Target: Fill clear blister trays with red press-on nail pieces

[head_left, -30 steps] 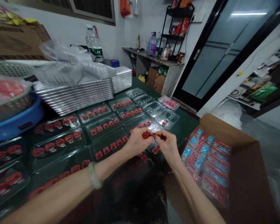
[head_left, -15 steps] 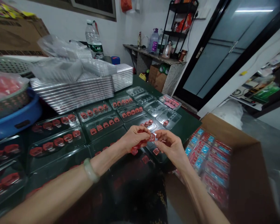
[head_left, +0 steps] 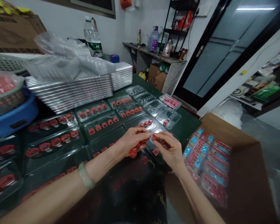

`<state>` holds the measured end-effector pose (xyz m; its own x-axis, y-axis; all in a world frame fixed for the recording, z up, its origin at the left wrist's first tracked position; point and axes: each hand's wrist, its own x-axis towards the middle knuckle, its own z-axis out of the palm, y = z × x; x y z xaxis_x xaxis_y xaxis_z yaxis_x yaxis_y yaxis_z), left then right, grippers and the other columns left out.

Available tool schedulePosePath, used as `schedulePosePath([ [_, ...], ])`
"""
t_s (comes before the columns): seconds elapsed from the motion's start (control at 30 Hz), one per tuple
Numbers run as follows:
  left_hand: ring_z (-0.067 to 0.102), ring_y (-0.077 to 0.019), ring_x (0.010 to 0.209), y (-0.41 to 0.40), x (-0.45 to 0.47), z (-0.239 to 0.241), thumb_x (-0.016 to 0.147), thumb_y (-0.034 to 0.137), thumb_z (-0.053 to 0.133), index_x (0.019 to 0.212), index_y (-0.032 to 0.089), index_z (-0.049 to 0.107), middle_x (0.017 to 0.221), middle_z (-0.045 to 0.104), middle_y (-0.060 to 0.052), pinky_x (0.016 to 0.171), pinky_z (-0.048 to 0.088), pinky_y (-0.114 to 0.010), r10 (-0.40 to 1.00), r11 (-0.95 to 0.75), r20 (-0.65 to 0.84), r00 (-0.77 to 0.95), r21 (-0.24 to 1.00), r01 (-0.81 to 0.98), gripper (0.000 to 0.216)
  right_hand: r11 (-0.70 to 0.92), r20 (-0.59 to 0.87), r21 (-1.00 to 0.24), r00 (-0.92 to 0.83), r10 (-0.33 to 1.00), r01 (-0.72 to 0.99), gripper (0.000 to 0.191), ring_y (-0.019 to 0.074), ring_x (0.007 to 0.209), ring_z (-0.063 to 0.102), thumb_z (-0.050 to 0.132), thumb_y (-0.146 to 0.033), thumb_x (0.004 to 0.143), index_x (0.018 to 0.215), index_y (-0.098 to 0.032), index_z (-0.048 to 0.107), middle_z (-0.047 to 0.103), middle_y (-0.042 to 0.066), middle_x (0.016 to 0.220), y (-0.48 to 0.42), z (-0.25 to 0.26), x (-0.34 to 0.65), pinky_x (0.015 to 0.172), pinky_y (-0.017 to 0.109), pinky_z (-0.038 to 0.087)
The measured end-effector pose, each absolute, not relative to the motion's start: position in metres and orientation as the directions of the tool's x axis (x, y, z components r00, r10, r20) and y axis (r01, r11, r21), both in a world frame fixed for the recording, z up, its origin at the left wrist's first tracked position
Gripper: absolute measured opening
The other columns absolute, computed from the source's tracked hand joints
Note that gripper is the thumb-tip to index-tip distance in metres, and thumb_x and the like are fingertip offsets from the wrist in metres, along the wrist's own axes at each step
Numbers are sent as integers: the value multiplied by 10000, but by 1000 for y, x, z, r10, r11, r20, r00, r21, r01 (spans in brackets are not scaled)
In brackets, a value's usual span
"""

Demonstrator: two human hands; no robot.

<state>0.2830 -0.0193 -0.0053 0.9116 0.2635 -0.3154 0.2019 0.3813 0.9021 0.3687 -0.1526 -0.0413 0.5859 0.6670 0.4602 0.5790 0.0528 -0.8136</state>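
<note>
My left hand [head_left: 136, 140] is closed around several small red translucent plastic pieces [head_left: 133, 152], which show below its fingers. The fingertips of my right hand [head_left: 168, 146] meet it and pinch a small red piece [head_left: 153, 137], mostly hidden by the fingers. Under both hands lies a clear plastic tray [head_left: 157, 158] with a red piece [head_left: 156, 151] in it. Another clear tray [head_left: 141, 119] just beyond has red pieces in a row. To the left, more clear trays [head_left: 102, 119] hold rows of the same red pieces.
An open cardboard box [head_left: 245, 165] of filled red-and-blue packs stands at the right. Stacked clear trays [head_left: 72, 93] line the table's back. A blue basin [head_left: 14, 115] with a basket is at the left. A filled pack [head_left: 170, 101] lies near the far table edge.
The right fingers have closed in on the piece at the left fingertips; the clear bit that showed between them is now mostly covered. The view has shifted slightly.
</note>
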Motion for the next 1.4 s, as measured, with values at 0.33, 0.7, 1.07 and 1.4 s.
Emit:
schedulePosePath([
  [0.33,362,-28,319,-22,285,-7,653,200,641,746,102,591,431,457,34,294,201,-139,166,474,-354,920,847,241,145,29,396,-861,634,665,507,277,151,777,560,558,-201,734,1008,-231,588,576,51,943,-155,-44,363,640,270,463],
  [0.7,365,-4,381,-26,300,-22,759,254,539,818,114,564,589,462,9,327,258,-108,0,765,-303,953,613,195,153,9,371,-895,733,569,446,177,126,663,549,576,-286,723,869,-197,623,613,33,828,-157,-45,398,576,244,433],
  [1.07,394,-15,398,5,293,-37,745,266,554,819,98,537,623,476,-7,310,275,-106,19,826,-443,896,511,235,184,-399,385,-612,698,604,683,190,138,591,521,570,-301,674,707,-140,664,611,51,668,-137,-91,546,570,253,389],
  [1.4,384,-29,378,9,304,-34,760,316,514,818,106,526,628,492,-18,280,226,-116,-21,850,-471,882,455,263,219,-445,259,-545,647,717,711,81,134,559,526,587,-223,627,584,-193,648,611,13,586,-124,-82,543,533,229,385],
])
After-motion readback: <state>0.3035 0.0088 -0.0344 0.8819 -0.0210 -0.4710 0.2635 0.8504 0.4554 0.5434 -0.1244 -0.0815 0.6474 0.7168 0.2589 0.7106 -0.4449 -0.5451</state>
